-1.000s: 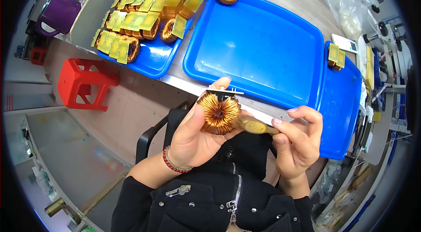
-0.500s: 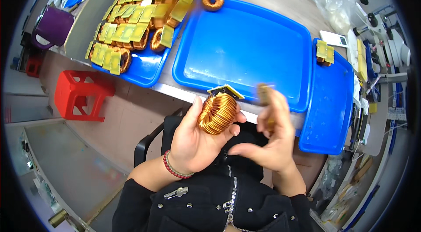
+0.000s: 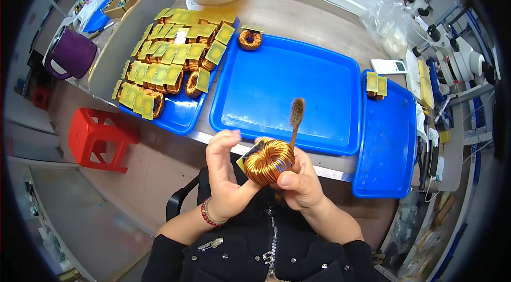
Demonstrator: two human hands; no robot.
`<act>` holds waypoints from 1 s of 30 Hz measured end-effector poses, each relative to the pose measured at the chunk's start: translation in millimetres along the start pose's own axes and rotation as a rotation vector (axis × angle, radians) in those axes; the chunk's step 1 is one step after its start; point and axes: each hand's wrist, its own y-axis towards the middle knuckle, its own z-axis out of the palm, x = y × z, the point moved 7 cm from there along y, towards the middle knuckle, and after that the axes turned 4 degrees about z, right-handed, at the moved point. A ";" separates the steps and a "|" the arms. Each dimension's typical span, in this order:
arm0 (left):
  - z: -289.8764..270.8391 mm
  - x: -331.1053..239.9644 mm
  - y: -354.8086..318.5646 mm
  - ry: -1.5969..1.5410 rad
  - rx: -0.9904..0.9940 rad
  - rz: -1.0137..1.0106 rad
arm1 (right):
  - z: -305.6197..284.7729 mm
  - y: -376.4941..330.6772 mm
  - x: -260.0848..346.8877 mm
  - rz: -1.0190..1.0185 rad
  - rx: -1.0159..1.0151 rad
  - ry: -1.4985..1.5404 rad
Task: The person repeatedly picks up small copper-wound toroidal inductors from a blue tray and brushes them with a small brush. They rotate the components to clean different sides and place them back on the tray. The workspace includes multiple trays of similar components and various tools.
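- You have the copper coil [image 3: 270, 161] in front of your chest, between your hands, off the near edge of the middle tray [image 3: 287, 79], which lies at 12 o'clock from it.
- Your right hand [image 3: 304, 189] grips the coil from 4 o'clock, thumb against the windings; the wooden-looking brush [image 3: 297, 114] stands up beside that hand, bristles at 1 o'clock. You can't see how its handle is held.
- Your left hand [image 3: 226, 186] is at 8 o'clock, fingers raised and loosely spread; whether its thumb bears on the coil can't be told.
- Expect the coil to be heavy for its size, dense and stiff, and its glossy, rounded wire may slide under dry fingertips.
- Take hold across the thick ring, thumb and fingers on opposite faces, the weight over your palm.
- Spare the board [image 3: 241, 164] at 10 o'clock: its edge and joints are likely the fragile part, so don't lift or twist by it.
- The brush should feel light; hold it by its slim handle.
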 end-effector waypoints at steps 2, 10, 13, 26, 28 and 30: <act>2.8 -9.5 11.0 0.050 0.110 0.207 | -11.3 -6.1 -11.7 0.127 -0.016 -0.090; -11.7 -6.4 3.5 -0.117 0.177 0.045 | -19.2 -42.5 65.1 -0.610 -0.409 -1.182; -9.9 -6.6 4.3 -0.035 0.224 0.059 | 12.5 -65.8 76.6 -0.972 -0.214 -1.484; 24.3 -27.5 64.6 0.497 0.676 0.166 | -8.1 -66.2 89.9 -0.832 -0.566 -1.692; 30.2 -16.1 90.3 0.570 0.705 0.183 | -27.4 -83.9 99.1 -0.866 -0.633 -1.594; 38.6 10.4 120.6 0.730 0.796 0.179 | -35.6 -99.6 111.1 -0.843 -0.668 -1.587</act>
